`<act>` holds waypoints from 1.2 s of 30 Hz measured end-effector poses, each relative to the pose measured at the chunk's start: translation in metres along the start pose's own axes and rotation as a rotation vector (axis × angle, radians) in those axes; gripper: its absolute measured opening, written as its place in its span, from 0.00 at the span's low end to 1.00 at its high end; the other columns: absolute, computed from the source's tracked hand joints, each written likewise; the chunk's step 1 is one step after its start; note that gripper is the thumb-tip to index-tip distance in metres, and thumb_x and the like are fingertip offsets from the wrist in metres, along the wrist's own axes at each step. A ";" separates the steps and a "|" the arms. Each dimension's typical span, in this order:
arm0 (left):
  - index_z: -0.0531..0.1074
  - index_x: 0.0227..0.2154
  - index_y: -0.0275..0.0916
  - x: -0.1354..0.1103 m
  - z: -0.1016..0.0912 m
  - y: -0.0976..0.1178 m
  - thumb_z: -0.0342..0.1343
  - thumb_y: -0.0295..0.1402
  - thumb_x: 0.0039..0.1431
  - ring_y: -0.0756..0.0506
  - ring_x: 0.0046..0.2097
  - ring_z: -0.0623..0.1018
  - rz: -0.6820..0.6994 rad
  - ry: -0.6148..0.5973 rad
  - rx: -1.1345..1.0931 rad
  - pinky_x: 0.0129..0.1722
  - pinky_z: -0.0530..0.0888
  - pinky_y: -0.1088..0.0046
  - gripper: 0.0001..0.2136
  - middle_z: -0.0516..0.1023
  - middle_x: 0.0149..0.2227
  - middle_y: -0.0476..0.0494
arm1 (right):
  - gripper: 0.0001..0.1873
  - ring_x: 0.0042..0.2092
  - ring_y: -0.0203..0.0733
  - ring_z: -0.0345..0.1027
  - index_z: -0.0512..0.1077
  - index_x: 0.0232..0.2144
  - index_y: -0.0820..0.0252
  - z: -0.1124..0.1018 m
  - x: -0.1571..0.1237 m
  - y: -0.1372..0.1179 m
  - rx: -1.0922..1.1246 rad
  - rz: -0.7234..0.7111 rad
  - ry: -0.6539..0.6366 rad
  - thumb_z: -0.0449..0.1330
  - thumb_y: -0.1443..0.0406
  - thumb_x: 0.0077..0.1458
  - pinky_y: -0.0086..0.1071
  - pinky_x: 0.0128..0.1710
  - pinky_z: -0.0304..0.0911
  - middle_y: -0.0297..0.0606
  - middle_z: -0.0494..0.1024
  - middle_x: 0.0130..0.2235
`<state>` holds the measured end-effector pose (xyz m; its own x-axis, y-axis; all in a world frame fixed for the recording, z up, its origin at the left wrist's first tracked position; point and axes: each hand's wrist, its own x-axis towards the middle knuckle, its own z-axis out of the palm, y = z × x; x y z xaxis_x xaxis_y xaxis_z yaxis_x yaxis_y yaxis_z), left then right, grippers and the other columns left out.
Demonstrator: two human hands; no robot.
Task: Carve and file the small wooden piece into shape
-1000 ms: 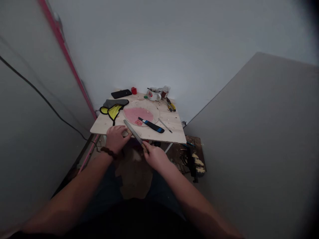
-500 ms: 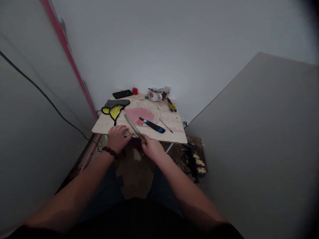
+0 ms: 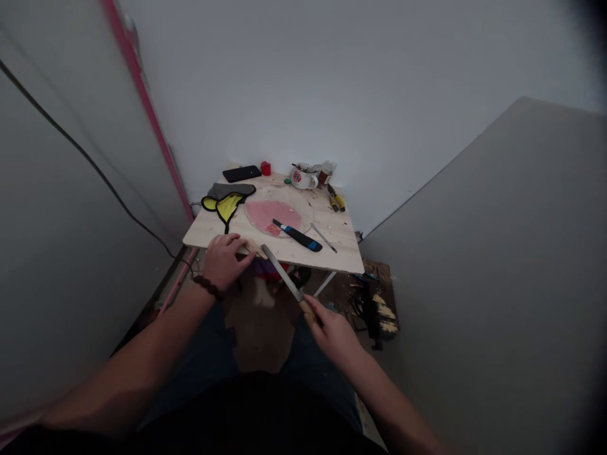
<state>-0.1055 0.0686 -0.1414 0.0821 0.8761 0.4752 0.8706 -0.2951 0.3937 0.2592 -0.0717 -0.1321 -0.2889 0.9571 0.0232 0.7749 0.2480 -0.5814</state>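
My right hand (image 3: 334,330) is wrapped round the wooden handle of a long flat grey file (image 3: 283,273). The file's tip rests near the front edge of the table (image 3: 203,232). On that edge my left hand (image 3: 226,260) presses down with its fingers closed on a small pale piece of wood (image 3: 256,248), partly hidden under the fingers. A black-and-blue handled knife (image 3: 298,236) lies just beyond, across the rim of a round board with a pink middle (image 3: 265,212). Right of it is a thin metal needle file (image 3: 325,239).
A grey and yellow cloth (image 3: 230,203) lies at the left. Along the back are a black phone (image 3: 241,174), a red object (image 3: 265,169), a white mug of small tools (image 3: 302,179) and yellow-handled pliers (image 3: 337,201). A dark low stand (image 3: 379,291) with tools is lower right.
My right hand has drawn the file back towards me and to the right, so its tip now lies near the wood. My left hand keeps its place. The view shifted slightly.
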 end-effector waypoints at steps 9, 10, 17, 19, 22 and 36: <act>0.86 0.54 0.46 -0.003 0.005 -0.001 0.66 0.49 0.73 0.30 0.62 0.78 -0.032 0.013 -0.013 0.69 0.70 0.46 0.16 0.85 0.59 0.35 | 0.29 0.59 0.56 0.87 0.79 0.68 0.50 0.005 -0.013 -0.013 -0.023 0.113 0.061 0.60 0.65 0.68 0.44 0.60 0.80 0.42 0.89 0.63; 0.86 0.54 0.46 -0.003 0.006 -0.001 0.66 0.49 0.73 0.30 0.62 0.78 -0.037 0.019 -0.017 0.69 0.71 0.46 0.16 0.85 0.59 0.35 | 0.29 0.59 0.56 0.87 0.80 0.67 0.50 0.005 -0.014 -0.013 -0.028 0.121 0.064 0.60 0.66 0.66 0.44 0.60 0.80 0.42 0.89 0.62; 0.87 0.51 0.47 -0.003 0.010 0.005 0.68 0.48 0.71 0.29 0.61 0.79 -0.064 0.071 -0.024 0.68 0.71 0.45 0.14 0.86 0.57 0.36 | 0.27 0.62 0.55 0.86 0.79 0.71 0.52 0.003 -0.024 -0.002 -0.060 0.040 0.072 0.57 0.61 0.75 0.45 0.64 0.80 0.45 0.88 0.65; 0.87 0.51 0.47 -0.003 0.011 0.006 0.69 0.47 0.70 0.29 0.60 0.79 -0.076 0.084 -0.023 0.68 0.71 0.46 0.14 0.86 0.56 0.36 | 0.27 0.59 0.55 0.87 0.79 0.72 0.53 0.004 -0.019 -0.001 -0.099 0.029 0.054 0.56 0.61 0.77 0.44 0.61 0.82 0.46 0.88 0.64; 0.87 0.50 0.47 -0.004 0.013 0.006 0.69 0.46 0.69 0.29 0.60 0.79 -0.082 0.089 -0.020 0.68 0.70 0.46 0.13 0.87 0.55 0.37 | 0.26 0.56 0.56 0.89 0.79 0.72 0.54 0.006 0.010 -0.014 -0.182 0.041 0.022 0.58 0.62 0.77 0.42 0.57 0.83 0.47 0.89 0.62; 0.84 0.51 0.46 -0.004 0.011 0.008 0.68 0.46 0.70 0.28 0.62 0.79 -0.105 0.068 -0.017 0.70 0.69 0.44 0.13 0.84 0.59 0.34 | 0.27 0.60 0.56 0.87 0.79 0.69 0.53 0.006 -0.027 0.024 -0.026 0.062 0.095 0.57 0.60 0.74 0.44 0.60 0.81 0.47 0.89 0.63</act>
<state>-0.0937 0.0669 -0.1492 -0.0428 0.8751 0.4821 0.8640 -0.2098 0.4576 0.2820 -0.0924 -0.1515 -0.1862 0.9804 0.0651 0.8046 0.1902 -0.5625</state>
